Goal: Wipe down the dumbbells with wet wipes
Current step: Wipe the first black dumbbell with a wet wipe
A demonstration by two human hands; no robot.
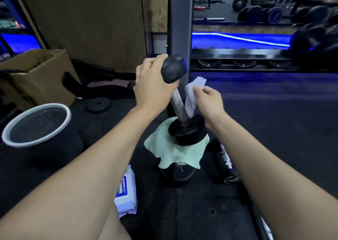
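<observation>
A black dumbbell [180, 105] stands tilted on end, its lower head [186, 132] resting on a pale green cloth [170, 150] draped over another black weight [176, 175]. My left hand [150, 86] grips the upper head [173, 69] and steadies it. My right hand [208, 101] pinches a white wet wipe [193, 95] right beside the metal handle, close to the lower head. A pack of wet wipes [126, 194] lies on the floor under my left forearm.
A white-rimmed black bucket [36, 124] stands at the left, a cardboard box [36, 75] behind it. A small weight plate [98, 104] lies on the floor. Another dumbbell [225, 163] lies to the right. A grey post [180, 29] and a dumbbell rack [256, 60] stand behind.
</observation>
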